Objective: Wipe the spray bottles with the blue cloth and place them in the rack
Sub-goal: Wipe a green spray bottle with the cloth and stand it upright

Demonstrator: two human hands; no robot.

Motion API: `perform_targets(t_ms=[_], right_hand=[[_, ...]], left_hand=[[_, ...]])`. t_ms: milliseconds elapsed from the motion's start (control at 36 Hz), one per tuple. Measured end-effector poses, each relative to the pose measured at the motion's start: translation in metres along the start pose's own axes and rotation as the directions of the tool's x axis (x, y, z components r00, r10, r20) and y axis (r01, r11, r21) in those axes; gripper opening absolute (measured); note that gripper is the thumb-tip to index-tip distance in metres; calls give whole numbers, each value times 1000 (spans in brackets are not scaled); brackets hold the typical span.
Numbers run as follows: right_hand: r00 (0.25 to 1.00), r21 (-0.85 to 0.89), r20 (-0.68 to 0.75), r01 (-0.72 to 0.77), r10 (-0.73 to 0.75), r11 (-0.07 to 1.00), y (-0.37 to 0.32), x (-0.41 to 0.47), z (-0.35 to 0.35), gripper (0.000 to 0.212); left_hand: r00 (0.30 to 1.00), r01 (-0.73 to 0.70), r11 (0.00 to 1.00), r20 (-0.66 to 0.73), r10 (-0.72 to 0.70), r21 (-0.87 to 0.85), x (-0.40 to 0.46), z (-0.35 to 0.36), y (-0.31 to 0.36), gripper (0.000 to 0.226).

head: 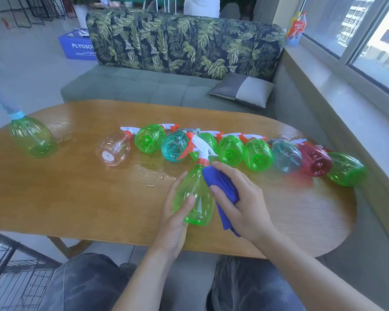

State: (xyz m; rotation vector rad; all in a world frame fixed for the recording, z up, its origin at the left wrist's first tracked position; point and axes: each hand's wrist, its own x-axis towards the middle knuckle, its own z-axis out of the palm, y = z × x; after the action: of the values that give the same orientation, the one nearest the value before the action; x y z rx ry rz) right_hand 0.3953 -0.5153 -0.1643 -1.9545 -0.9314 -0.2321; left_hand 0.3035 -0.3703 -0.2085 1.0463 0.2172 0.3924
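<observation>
My left hand (174, 218) grips a green spray bottle (193, 194) with a white and orange trigger head, held upright above the wooden table (76, 198). My right hand (240, 198) holds the blue cloth (220, 189) against the bottle's right side. Behind them, several spray bottles lie on their sides in a row: a clear pink one (114, 150), green ones (149, 138), teal ones (174, 145) and a red one (314, 161). Another green bottle (33, 136) with a light blue top lies at the table's far left.
A black wire rack (11, 272) stands on the floor at the lower left, beside my knee. A grey sofa (144, 86) with a leaf-print back and a cushion (241, 89) runs behind the table. A window sill (346, 90) lies along the right.
</observation>
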Motion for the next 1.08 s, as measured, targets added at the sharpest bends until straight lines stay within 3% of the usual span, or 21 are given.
perform_targets(t_ms=[167,278,444,639,806,1000,1083], right_hand=[[998,44,4,-68,68,997,1,-1,16,45],[992,105,-51,-112,118,988,0,-8,28,43],[992,64,-52,-109,113,992,2,-18,38,44],[998,-24,-54,-17,15,1000,7,-11,25,39],[998,-48,-33,49,-51,998,12,-7,9,31],[971,-212,-221,44,-92,976,13,29,-11,23],[972,-262,-195,76,-130,962,14,42,-13,22]], left_hand=[[1000,13,1000,-21,-12,5,0,2,3,63],[1000,8,1000,-10,-8,14,3,0,0,71],[1000,-27,999,-3,27,43,6,1,-2,59],[996,-85,980,28,82,180,3,1,-1,77],[997,-76,977,-1,77,197,1,1,-6,65],[997,-79,971,14,78,228,1,-3,-9,67],[996,-89,961,53,78,262,1,-5,-10,71]])
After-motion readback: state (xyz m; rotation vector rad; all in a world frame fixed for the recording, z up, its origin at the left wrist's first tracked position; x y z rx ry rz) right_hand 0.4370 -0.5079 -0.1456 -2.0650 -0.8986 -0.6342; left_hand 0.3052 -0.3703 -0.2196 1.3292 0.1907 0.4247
